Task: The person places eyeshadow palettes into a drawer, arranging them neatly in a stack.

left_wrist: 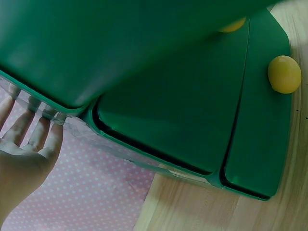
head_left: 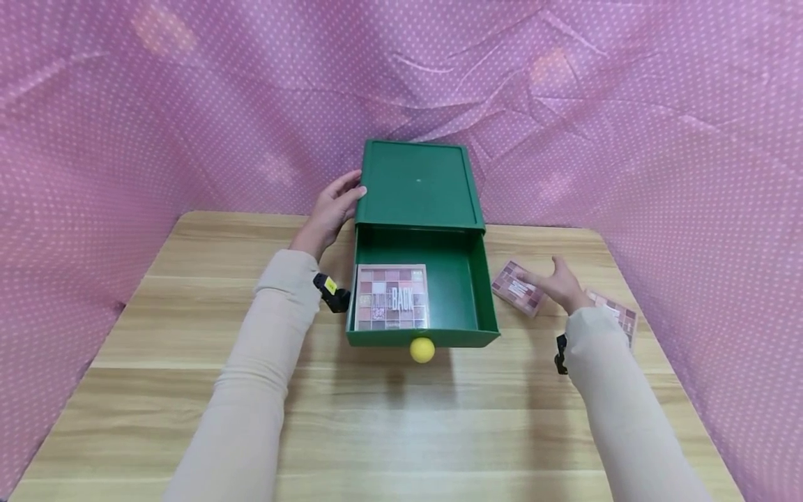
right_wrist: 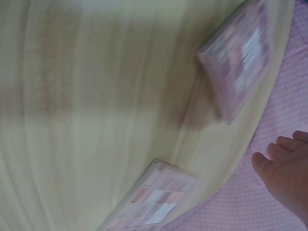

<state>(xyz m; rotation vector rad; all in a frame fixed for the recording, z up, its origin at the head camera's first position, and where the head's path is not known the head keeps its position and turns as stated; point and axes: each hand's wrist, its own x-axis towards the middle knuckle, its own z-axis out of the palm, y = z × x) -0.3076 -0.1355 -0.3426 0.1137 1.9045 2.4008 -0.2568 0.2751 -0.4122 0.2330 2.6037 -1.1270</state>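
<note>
A green drawer box (head_left: 419, 185) has its top drawer (head_left: 461, 279) pulled out, with a yellow round knob (head_left: 422, 350) on the front. Inside that drawer, at its left, lies a pink eyeshadow palette (head_left: 392, 298) with a gridded cover. My left hand (head_left: 331, 213) touches the box's left side; its fingers (left_wrist: 42, 134) lie extended along the clear side wall in the left wrist view. Over the table to the right, my right hand (head_left: 560, 284) is spread and holds nothing. It is near a second palette (head_left: 517, 287), while a third palette (head_left: 617, 315) lies partly behind the right wrist.
The box stands on a wooden table (head_left: 188, 335) near its back edge. Pink dotted cloth (head_left: 401, 63) hangs behind and at both sides. Lower down on the box, the left wrist view shows green drawer fronts (left_wrist: 192, 115) and another yellow knob (left_wrist: 284, 74).
</note>
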